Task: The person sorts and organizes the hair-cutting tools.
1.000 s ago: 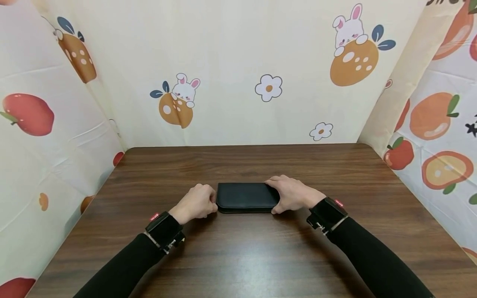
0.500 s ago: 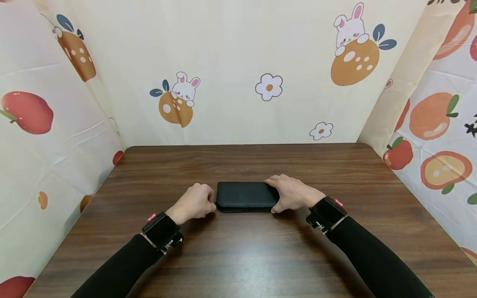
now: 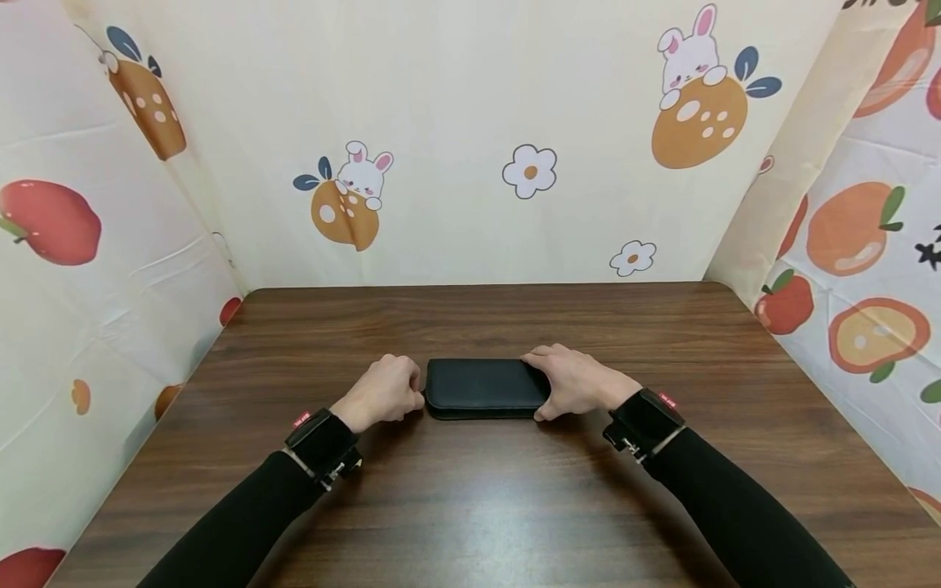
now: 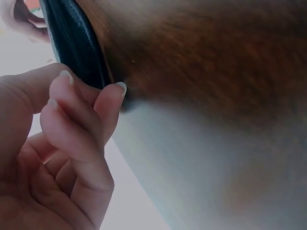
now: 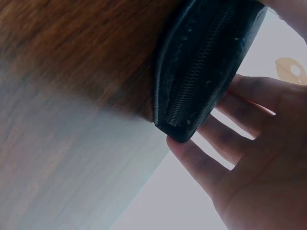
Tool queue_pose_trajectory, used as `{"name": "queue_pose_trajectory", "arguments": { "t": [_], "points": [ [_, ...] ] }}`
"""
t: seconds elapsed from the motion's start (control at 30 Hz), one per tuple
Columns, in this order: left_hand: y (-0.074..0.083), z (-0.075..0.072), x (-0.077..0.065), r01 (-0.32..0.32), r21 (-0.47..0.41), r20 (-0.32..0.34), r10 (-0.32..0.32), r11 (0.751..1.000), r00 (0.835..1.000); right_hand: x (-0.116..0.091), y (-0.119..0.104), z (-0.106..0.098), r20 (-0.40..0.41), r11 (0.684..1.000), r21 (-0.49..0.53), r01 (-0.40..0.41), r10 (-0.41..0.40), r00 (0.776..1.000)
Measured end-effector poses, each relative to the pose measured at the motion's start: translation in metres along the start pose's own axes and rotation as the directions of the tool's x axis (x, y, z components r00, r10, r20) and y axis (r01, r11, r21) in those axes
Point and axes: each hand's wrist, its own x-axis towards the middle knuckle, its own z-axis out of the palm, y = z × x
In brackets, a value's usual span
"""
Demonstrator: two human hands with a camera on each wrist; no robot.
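A black zip-around wallet (image 3: 481, 388) lies flat on the wooden table, between both hands. My right hand (image 3: 577, 382) grips its right end, thumb at the near edge and fingers at the far edge. In the right wrist view, the zipper (image 5: 194, 72) runs shut along the wallet's side, with fingers against the cover. At the left end, my left hand (image 3: 385, 390) has curled fingers. The left wrist view shows that hand's thumb and fingertips (image 4: 117, 91) pinching at the end of the wallet's zipper; the small part between them is hidden.
The brown wooden table (image 3: 470, 506) extends around the wallet on all sides. A cream cloth (image 3: 456, 98) printed with rabbits and flowers hangs behind its far edge. Fruit-printed cloths (image 3: 860, 327) stand along the left and right sides.
My left hand has shifted slightly up and left beside the wallet's end. The right hand and wallet stay almost in place; the head view drifts a little.
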Motion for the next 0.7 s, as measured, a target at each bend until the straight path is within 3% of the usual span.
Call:
{"name": "queue_pose_trajectory", "arguments": {
  "t": [0.23, 0.47, 0.7],
  "points": [
    [0.000, 0.000, 0.001, 0.001, 0.001, -0.005, -0.001, 1.000, 1.000, -0.001, 0.000, 0.000, 0.004, 1.000, -0.005, 0.004, -0.004, 1.000],
    [-0.001, 0.000, 0.008, -0.017, 0.075, -0.050, 0.021, 0.997, 0.999, 0.000, 0.001, -0.002, -0.001, 1.000, 0.004, 0.004, -0.004, 1.000],
    [-0.004, -0.001, 0.014, -0.020, 0.087, -0.073, 0.027, 0.996, 0.997, -0.001, 0.001, -0.001, -0.003, 1.000, 0.012, 0.007, -0.007, 1.000]
  ]
}}
